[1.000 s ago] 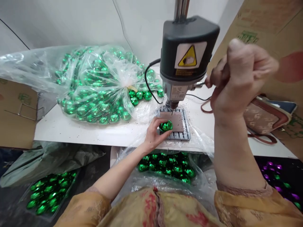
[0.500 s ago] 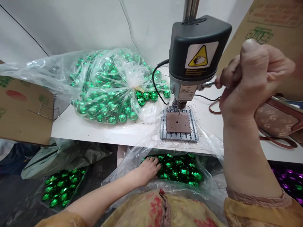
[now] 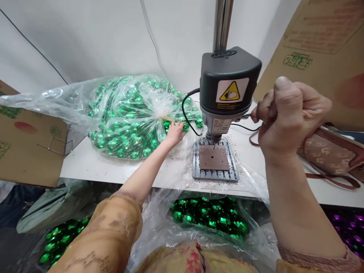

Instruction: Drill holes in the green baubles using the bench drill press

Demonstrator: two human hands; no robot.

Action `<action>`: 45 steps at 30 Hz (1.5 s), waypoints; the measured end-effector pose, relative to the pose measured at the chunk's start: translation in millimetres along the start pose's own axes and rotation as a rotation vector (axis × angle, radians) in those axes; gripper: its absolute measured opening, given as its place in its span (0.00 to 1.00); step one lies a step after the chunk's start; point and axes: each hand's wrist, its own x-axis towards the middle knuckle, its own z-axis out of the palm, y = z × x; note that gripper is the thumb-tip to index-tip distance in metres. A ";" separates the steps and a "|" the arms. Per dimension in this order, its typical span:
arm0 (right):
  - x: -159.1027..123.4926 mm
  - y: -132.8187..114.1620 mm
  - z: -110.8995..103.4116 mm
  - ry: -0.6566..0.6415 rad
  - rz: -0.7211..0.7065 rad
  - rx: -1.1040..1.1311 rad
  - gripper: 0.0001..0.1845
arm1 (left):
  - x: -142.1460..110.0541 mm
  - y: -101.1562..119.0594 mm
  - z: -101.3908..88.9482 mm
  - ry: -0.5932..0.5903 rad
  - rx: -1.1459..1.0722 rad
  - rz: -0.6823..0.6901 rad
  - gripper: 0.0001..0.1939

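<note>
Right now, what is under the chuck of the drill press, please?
Under the chuck of the drill press, a thin drill bit points toward a brown plate with a dark hole. The plate lies on a slotted metal base; what the plate covers cannot be seen.

We look down at a white tabletop [image 3: 85,165]. Our bare left hand [image 3: 175,132] lies over shiny faceted green balls [image 3: 185,126] beside a gathered, clear plastic bag [image 3: 127,117] full of them. Our right hand [image 3: 292,113] grips the metal lever [image 3: 247,116] of a black-and-grey drill press [image 3: 229,76], its bit [image 3: 214,146] above a flat brown plate [image 3: 214,163].
</note>
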 end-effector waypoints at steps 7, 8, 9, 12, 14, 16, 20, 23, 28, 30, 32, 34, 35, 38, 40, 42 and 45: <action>-4.4 -6.2 0.5 -0.029 0.016 -0.049 0.24 | 22.6 -22.0 33.6 0.005 -0.052 0.091 0.22; -4.8 -6.7 0.9 -0.028 0.018 -0.044 0.24 | 18.7 -23.3 32.6 0.010 -0.100 0.104 0.21; -5.0 -6.9 1.2 -0.027 0.019 -0.038 0.24 | 13.5 -23.7 31.0 0.022 -0.156 0.114 0.21; -4.9 -5.3 1.1 -0.027 0.012 -0.018 0.25 | -10.2 -18.4 24.4 0.126 -0.403 0.045 0.20; -4.5 -3.8 0.7 -0.028 0.013 -0.011 0.25 | -31.4 -8.7 20.7 0.164 -0.668 -0.068 0.20; -4.3 -2.7 0.5 -0.030 0.015 -0.007 0.25 | -53.5 4.8 19.1 0.107 -0.962 -0.176 0.22; -4.3 -0.9 1.2 -0.020 0.007 0.011 0.25 | -84.3 35.3 22.9 -0.024 -1.244 -0.233 0.25; -4.2 1.8 1.2 -0.005 -0.015 0.018 0.26 | -88.5 52.6 29.2 -0.039 -1.233 -0.158 0.29; -4.6 4.8 -0.4 -0.023 -0.008 -0.010 0.28 | -79.3 65.6 36.1 -0.079 -1.170 -0.050 0.31; -5.1 4.1 -0.5 -0.030 -0.002 -0.029 0.29 | -76.7 68.0 36.4 -0.110 -1.134 -0.009 0.30; -5.6 2.7 -0.4 -0.030 0.005 -0.050 0.30 | -75.3 70.1 35.6 -0.130 -1.066 0.037 0.29; -6.0 1.5 -0.3 -0.029 0.015 -0.063 0.30 | -74.2 72.1 34.3 -0.119 -0.972 0.093 0.26; -6.1 1.0 -0.3 -0.029 0.020 -0.067 0.30 | -73.8 73.0 33.6 -0.106 -0.925 0.123 0.24; -6.1 0.3 -0.4 -0.033 0.024 -0.058 0.30 | -73.5 77.1 32.7 -0.069 -0.836 0.159 0.24; -6.4 0.1 -0.4 -0.036 0.011 -0.042 0.29 | -74.7 81.7 34.1 -0.040 -0.803 0.120 0.25; -7.0 -0.4 -0.4 -0.039 0.008 -0.061 0.29 | -77.2 87.6 37.8 -0.008 -0.773 0.073 0.25; -8.1 -2.1 -0.8 -0.046 0.027 -0.142 0.31 | -81.7 95.7 46.3 0.009 -0.781 0.051 0.24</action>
